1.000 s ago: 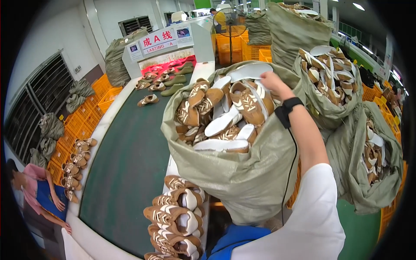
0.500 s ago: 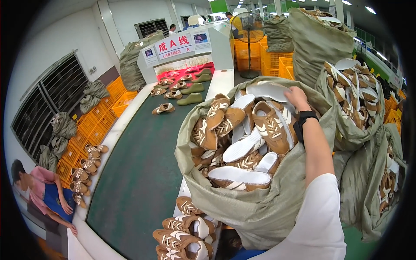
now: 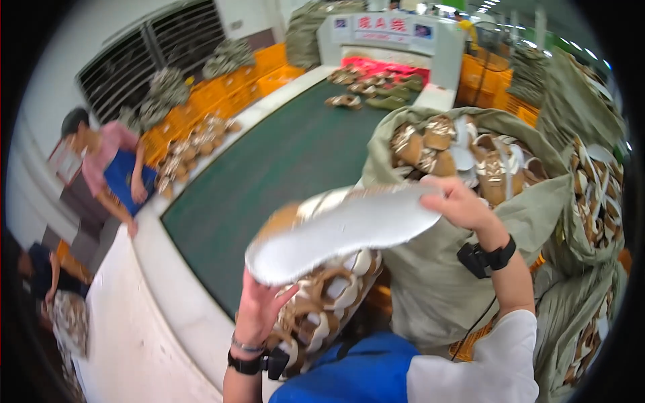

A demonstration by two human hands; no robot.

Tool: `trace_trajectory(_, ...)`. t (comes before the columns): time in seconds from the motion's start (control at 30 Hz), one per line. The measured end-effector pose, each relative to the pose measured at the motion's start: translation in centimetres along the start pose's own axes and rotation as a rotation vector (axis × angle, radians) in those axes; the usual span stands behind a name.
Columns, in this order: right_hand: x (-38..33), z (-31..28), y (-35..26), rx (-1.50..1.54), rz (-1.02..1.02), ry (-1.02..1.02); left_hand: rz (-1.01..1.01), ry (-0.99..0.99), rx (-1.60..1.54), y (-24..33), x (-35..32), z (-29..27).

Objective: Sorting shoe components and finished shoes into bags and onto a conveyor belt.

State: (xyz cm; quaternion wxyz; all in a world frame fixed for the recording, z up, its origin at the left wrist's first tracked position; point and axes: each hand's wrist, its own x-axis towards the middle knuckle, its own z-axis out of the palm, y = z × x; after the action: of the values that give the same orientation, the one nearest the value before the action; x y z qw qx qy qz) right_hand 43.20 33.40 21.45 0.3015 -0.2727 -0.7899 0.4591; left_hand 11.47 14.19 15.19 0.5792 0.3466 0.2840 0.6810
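A brown and white shoe upper (image 3: 342, 232) hangs in front of me, its flat white underside turned toward me. My right hand (image 3: 460, 205) is closed on its right end, thumb on the white underside. At the lower left end my left hand (image 3: 262, 305) holds it from below, its fingers partly hidden behind it. Under the held piece, several similar brown shoe uppers (image 3: 316, 322) stand in rows on the near belt edge. Just beyond my right hand, an open grey-green sack (image 3: 430, 269) is full of such uppers.
A green conveyor belt (image 3: 269, 168) runs away toward a white machine opening, with shoes and green lasts (image 3: 386, 102) at its far end. Another person (image 3: 111, 161) stands across the belt by a row of shoes (image 3: 191, 151). More filled sacks (image 3: 594, 195) crowd the right; orange crates (image 3: 228, 97) line the wall.
My right hand has come out of the sack with a shoe upper and moved nearer. My left hand has entered the view and meets the upper's other end. The view has swung left.
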Motion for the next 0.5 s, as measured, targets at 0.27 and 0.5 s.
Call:
trace_trajectory(0.27, 1.0, 6.4, 3.7, -0.035, 0.102, 0.071, 0.482, 0.405, 1.029, 1.2, -2.0, -2.1)
trace_trajectory(0.5, -1.5, 4.1, 1.8, -0.207, 0.051, 0.156, 0.119, -0.007, 2.044, -5.6, -5.6, -1.5)
